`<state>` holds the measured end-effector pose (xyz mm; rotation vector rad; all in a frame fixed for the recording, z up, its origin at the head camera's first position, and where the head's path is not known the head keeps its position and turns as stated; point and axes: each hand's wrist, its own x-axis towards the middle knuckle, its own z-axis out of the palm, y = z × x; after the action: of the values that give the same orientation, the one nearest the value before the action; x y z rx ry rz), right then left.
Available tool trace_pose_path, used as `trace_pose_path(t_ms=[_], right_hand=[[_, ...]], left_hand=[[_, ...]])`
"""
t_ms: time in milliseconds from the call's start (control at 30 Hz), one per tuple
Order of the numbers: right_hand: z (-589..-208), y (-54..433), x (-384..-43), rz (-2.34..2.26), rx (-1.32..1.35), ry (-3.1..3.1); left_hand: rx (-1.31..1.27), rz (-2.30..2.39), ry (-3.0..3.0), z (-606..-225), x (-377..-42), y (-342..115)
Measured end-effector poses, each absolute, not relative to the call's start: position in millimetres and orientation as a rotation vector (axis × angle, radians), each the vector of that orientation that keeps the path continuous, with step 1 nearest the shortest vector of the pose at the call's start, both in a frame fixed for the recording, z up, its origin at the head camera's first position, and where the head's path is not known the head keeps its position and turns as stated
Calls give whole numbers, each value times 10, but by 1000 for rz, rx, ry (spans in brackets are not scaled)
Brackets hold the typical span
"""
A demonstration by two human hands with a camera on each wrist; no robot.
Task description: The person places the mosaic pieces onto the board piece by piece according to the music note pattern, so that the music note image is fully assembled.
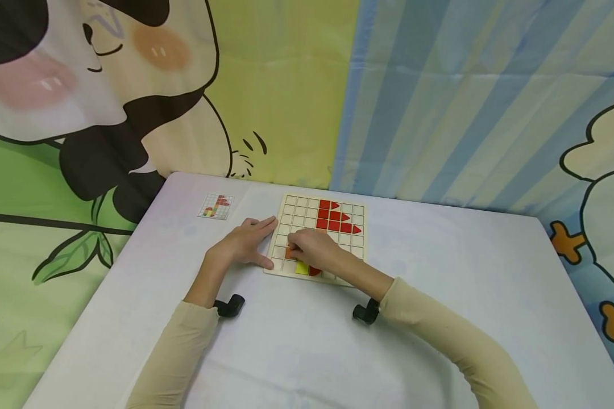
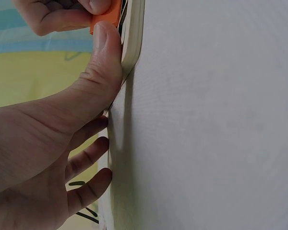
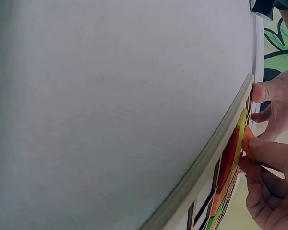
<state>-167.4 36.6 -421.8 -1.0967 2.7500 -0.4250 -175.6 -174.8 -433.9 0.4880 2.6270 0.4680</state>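
Observation:
A wooden grid board (image 1: pixel 291 209) lies on the table with red tiles (image 1: pixel 332 223), square and pointed, in its upper rows. My left hand (image 1: pixel 243 241) rests against the board's left edge, fingers and thumb spread. Over the lower left cells, my right hand (image 1: pixel 314 249) pinches an orange tile (image 3: pixel 248 140) between thumb and fingers. Just below it are a yellow tile (image 1: pixel 302 267) and a dark red tile (image 1: pixel 314 271). In the right wrist view a green tile (image 3: pixel 212 221) also shows; from the head, my right hand hides that part of the board.
A small pattern card (image 1: pixel 216 207) lies on the white table (image 1: pixel 297 341), left of the board's top corner. Printed cloth (image 1: pixel 286 85) hangs behind the table. Black wrist cameras (image 1: pixel 230 307) are strapped under both wrists.

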Motion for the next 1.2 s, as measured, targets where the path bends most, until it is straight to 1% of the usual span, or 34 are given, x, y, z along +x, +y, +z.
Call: trace_pose_path(t_ms=[333, 433, 567, 667, 833, 1200], right_hand=[[-4205, 247, -1623, -115, -1167, 2758], [-4203, 266, -1628, -143, -1164, 2743], [-4128, 408, -1635, -333, -1170, 2732], [-4043, 616, -1589, -475, -1163, 2741], [-4009, 1097, -1422, -549, -1125, 2765], [-4193, 2364, -992, -768, -930, 2730]], left_hand=[[509, 483, 2632, -4341, -1758, -1732], [523, 480, 2630, -4343, -1751, -1726], [507, 462, 2631, -4323, -1751, -1737], [482, 454, 2634, -4307, -1762, -1744], [483, 455, 2626, -4318, -1769, -1745], [474, 489, 2626, -4332, -1742, -1735]])
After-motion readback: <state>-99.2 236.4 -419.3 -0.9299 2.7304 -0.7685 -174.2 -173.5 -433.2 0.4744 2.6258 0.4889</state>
